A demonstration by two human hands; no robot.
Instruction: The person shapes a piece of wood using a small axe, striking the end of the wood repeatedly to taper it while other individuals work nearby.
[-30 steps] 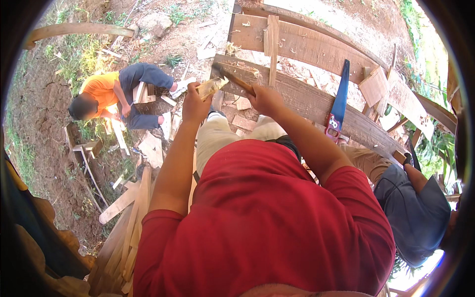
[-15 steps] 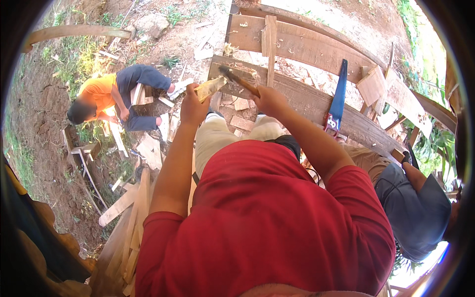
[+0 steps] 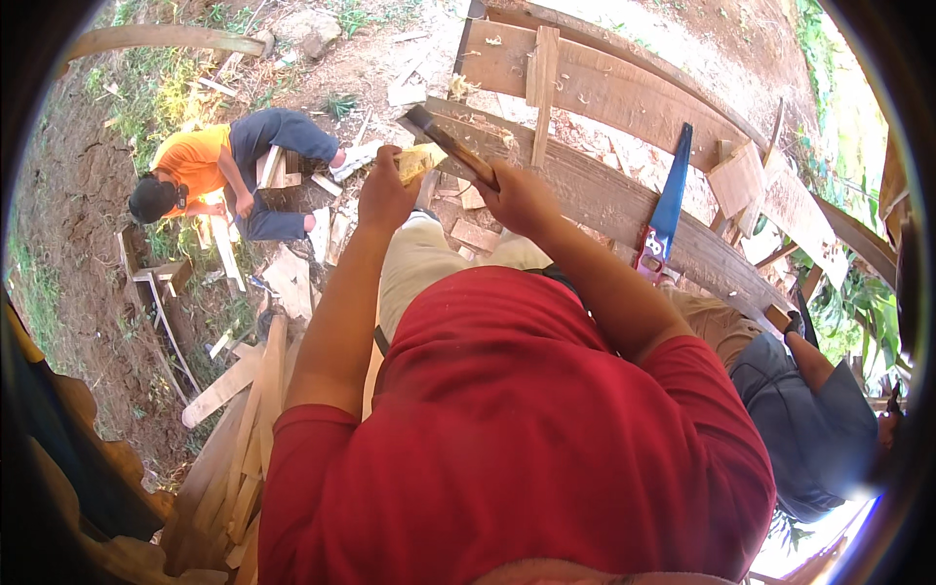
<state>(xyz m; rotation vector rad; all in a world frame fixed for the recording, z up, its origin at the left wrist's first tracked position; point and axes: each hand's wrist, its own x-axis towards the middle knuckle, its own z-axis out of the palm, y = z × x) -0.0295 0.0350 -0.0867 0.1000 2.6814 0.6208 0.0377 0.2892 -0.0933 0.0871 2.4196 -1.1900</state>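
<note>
I see left hand gripping pale wood block, held in air off plank's near edge. Right hand clenched on hammer, head raised over block. Block looks partly worked; shaping judged unfinished. Blue saw leans on plank, rightward. Crouching person in orange far left, scrap boards below.
</note>
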